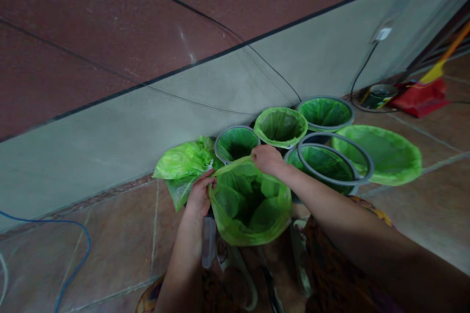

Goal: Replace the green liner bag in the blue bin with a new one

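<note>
A green bin liner (253, 232) hangs wide open in front of me, draped over what looks like a bin whose body is mostly hidden. My left hand (201, 190) is closed on the left edge of the liner. On its far edge, my right hand (267, 159) pinches the plastic. Just behind stands a lined bin with a grey rim (219, 143). To the left lies a bunched green bag (179, 161). A loose grey ring (369, 159) rests tilted over another lined bin (319, 161) on the right.
More lined bins, one with a folded-over liner (281, 124) and one with a grey rim (325, 110), stand near the wall. A wide green-lined bin (389, 156) is at right. Beyond are a red dustpan (420, 98) and a tin (379, 96). A blue cable (87, 239) crosses the tiles.
</note>
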Motion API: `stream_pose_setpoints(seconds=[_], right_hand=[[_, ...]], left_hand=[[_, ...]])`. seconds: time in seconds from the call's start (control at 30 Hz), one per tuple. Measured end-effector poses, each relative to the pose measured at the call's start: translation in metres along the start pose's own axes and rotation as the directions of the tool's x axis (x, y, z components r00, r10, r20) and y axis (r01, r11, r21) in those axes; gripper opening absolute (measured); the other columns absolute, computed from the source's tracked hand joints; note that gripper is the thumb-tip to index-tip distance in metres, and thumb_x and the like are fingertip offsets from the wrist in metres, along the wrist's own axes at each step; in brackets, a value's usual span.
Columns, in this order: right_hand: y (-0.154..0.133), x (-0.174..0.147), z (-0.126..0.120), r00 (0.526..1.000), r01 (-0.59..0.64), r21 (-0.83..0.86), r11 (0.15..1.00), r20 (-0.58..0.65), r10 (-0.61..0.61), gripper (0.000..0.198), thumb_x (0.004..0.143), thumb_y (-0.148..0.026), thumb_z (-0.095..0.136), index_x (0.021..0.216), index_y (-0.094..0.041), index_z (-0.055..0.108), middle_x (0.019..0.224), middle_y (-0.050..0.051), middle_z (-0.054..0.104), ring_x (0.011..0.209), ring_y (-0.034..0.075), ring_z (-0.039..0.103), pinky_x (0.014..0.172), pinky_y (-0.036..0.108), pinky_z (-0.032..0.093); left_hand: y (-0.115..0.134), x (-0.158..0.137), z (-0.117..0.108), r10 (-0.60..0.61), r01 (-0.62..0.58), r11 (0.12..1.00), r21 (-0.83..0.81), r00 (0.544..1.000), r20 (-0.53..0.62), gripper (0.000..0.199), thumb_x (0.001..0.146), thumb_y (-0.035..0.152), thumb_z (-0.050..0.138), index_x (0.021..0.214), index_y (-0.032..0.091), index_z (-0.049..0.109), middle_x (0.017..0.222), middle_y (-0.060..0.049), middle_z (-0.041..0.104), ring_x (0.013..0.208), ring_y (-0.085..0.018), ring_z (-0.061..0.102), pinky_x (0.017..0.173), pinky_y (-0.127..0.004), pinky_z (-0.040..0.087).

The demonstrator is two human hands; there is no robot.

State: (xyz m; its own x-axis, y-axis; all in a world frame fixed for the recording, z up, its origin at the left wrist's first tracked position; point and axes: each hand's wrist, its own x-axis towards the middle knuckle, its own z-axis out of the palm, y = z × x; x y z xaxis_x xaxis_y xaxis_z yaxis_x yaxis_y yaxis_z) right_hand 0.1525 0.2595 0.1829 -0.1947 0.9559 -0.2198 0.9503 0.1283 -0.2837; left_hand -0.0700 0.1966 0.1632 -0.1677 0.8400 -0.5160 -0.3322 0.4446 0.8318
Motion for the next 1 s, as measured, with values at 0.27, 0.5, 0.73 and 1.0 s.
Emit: stream_pose_setpoints(seconds=[0.27, 0.5, 0.73, 1.0], right_hand=[[-0.001, -0.001, -0.003, 0.999, -0.029, 0.007, 1.000, 0.013, 0.029, 0.033, 0.089, -0.019, 0.046, 0.105, -0.011, 0.074, 0.105, 0.018, 0.072, 0.104, 0.025, 0.065, 0.090, 0.034, 0.048], [0.001, 0.000, -0.002, 0.999, -0.037, 0.020, 0.999, 0.012, 0.036, 0.033, 0.089, -0.020, 0.046, 0.107, -0.013, 0.073, 0.107, 0.016, 0.072, 0.104, 0.025, 0.065, 0.089, 0.034, 0.049], [0.006, 0.001, 0.000, 1.000, -0.022, -0.012, 1.000, 0.019, 0.022, 0.031, 0.088, -0.018, 0.047, 0.105, -0.013, 0.074, 0.109, 0.017, 0.071, 0.106, 0.026, 0.064, 0.091, 0.035, 0.048], [0.013, 0.003, 0.008, 0.998, 0.049, -0.047, 0.998, 0.049, -0.046, 0.034, 0.083, -0.010, 0.052, 0.108, -0.016, 0.073, 0.113, 0.013, 0.071, 0.112, 0.024, 0.063, 0.097, 0.032, 0.045]], left_hand=[[0.005, -0.004, -0.004, -0.111, 0.119, 0.985, -0.124, 0.991, 0.073, 0.022, 0.078, 0.027, 0.063, 0.095, 0.013, 0.068, 0.065, 0.000, 0.065, 0.054, -0.009, 0.058, 0.055, -0.022, 0.049], [-0.008, 0.006, -0.008, 0.004, -0.005, 0.998, -0.058, 1.000, -0.019, 0.044, 0.054, 0.013, 0.080, 0.096, 0.012, 0.069, 0.073, -0.003, 0.072, 0.064, -0.014, 0.066, 0.064, -0.026, 0.053], [-0.013, 0.012, -0.016, 0.213, -0.221, 0.944, 0.245, 0.975, 0.056, 0.047, 0.055, 0.021, 0.078, 0.101, 0.013, 0.070, 0.074, -0.001, 0.070, 0.067, -0.014, 0.063, 0.067, -0.027, 0.049], [-0.022, 0.015, -0.016, 0.453, -0.316, 0.100, 0.943, 0.859, 0.240, 0.032, 0.079, 0.013, 0.055, 0.107, 0.016, 0.070, 0.099, -0.009, 0.071, 0.092, -0.019, 0.064, 0.085, -0.030, 0.047]])
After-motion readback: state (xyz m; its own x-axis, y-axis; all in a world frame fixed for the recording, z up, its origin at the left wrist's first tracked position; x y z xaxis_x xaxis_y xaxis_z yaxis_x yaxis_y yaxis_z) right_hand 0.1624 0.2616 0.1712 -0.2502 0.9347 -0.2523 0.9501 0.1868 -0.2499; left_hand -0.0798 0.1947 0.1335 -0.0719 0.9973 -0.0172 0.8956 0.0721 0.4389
